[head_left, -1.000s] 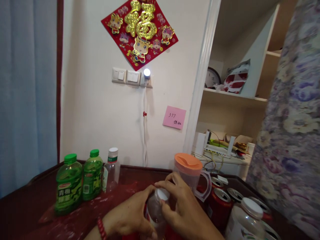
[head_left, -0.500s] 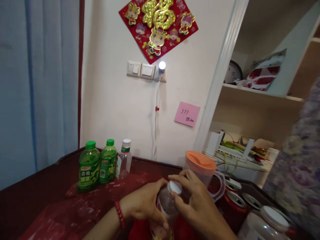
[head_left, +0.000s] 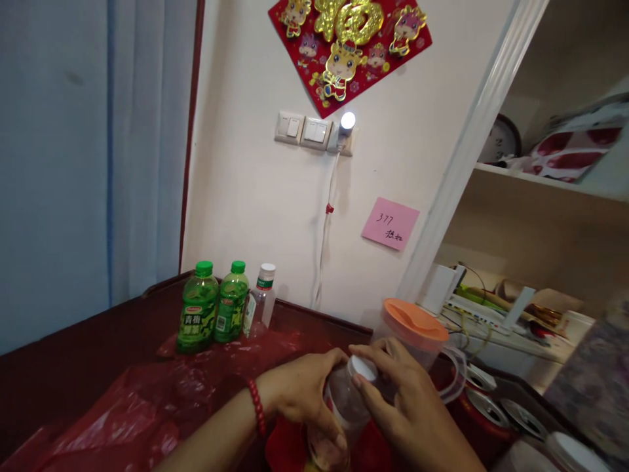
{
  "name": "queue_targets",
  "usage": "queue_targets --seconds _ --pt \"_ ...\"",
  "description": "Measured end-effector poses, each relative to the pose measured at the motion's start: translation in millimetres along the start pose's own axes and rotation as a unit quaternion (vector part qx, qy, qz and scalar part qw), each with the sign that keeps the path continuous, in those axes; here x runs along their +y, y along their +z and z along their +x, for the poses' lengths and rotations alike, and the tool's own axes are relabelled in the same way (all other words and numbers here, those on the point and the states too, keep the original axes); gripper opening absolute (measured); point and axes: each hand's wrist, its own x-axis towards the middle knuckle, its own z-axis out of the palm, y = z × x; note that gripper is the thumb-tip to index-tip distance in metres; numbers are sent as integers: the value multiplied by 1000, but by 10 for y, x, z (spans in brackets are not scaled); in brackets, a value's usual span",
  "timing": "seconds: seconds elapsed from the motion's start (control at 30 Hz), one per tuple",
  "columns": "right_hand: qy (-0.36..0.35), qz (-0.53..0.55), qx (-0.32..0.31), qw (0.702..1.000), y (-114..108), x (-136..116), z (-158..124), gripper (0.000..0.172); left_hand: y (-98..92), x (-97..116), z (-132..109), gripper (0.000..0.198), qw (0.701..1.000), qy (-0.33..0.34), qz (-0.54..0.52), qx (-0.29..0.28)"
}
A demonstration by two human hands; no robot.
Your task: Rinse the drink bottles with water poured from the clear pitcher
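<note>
White cap (head_left: 364, 369) is topping clear bottle (head_left: 348, 398); left hand (head_left: 307, 391) is gripping bottle, right hand (head_left: 410, 393) is pinching cap; pitcher (head_left: 417, 321) is standing behind right hand.

From hand-held white-capped clear plastic bottle (head_left: 346, 401): orange-lidded translucent plastic pitcher (head_left: 413, 326) at 1 o'clock; red metal can (head_left: 484, 416) at 3; crumpled red plastic bag (head_left: 142, 406) at 9; two green plastic bottles (head_left: 198, 318) at 10
</note>
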Motion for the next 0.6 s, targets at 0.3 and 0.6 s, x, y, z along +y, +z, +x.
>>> queue_targets --seconds 0.3,0.6 --pt "22 4 -20 1000 -189 127 -104 49 -15 29 -19 79 1000 -13 17 1" --pt "15 -27 73 997 19 61 -19 17 -26 106 -21 73 999 -33 21 -6"
